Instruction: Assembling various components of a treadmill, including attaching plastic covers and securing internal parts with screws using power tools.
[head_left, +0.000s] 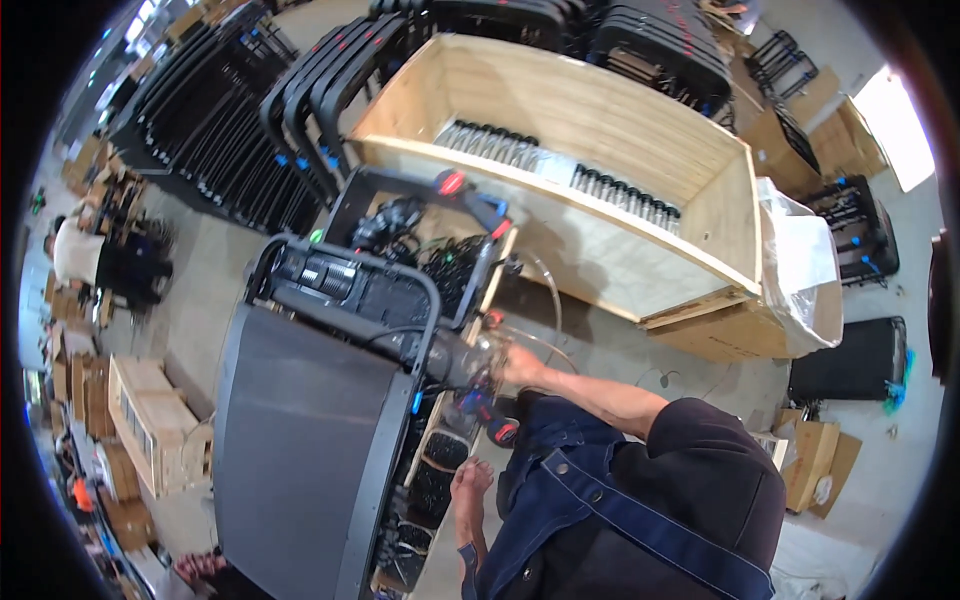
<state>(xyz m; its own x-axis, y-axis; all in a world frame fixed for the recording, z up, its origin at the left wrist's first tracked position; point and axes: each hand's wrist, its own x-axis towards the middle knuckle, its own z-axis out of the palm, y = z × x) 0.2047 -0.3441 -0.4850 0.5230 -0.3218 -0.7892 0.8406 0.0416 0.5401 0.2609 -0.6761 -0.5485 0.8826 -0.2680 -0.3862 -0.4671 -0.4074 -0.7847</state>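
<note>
My right hand [518, 366] reaches across to the open end of a treadmill-like machine, beside a shiny round part [462, 358]. Its fingers are closed there, but blur and overlap hide what they hold. A dark power driver [482, 406] with red accents lies just below that hand. Closer to my body, my left hand [471, 478] is loosely curled beside small bins of black hardware [446, 450]; anything inside it is hidden. The machine's wide grey belt [305, 430] spreads out to the left, and a black tubular frame [435, 310] arches over its far end.
A large open wooden crate [590, 220] holds rows of metal cylinders [625, 197]. A dark tray [345, 215] carries cables and another power driver [475, 203]. Stacked black frames [220, 130] stand behind. At far left is another person [85, 255]; a wooden crate [155, 425] sits nearer.
</note>
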